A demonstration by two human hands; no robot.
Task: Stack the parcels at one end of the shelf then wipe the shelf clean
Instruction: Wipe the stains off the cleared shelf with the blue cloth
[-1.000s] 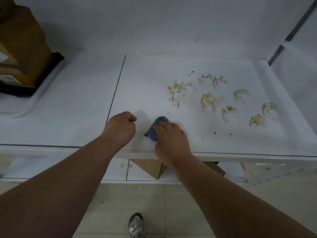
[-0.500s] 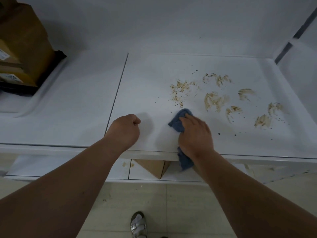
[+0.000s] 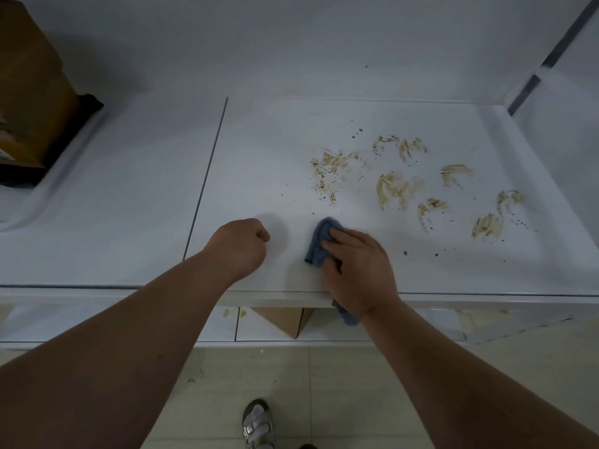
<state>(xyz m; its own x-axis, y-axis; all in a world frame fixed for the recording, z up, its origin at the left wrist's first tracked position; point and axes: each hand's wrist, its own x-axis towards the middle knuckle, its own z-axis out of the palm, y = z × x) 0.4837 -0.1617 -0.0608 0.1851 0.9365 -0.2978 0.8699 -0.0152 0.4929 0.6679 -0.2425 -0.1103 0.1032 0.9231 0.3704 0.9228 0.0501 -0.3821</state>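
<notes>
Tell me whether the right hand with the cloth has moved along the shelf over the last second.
Yes. The right hand, pressing the blue cloth, slid right toward the brown stains, then came back partway toward the shelf seam.

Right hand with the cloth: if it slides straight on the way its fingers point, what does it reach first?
The right hand points up and slightly left over the cloth. Bare shelf lies ahead; the brown smears sit just right of that line, so it would likely clip their left edge first.
</notes>
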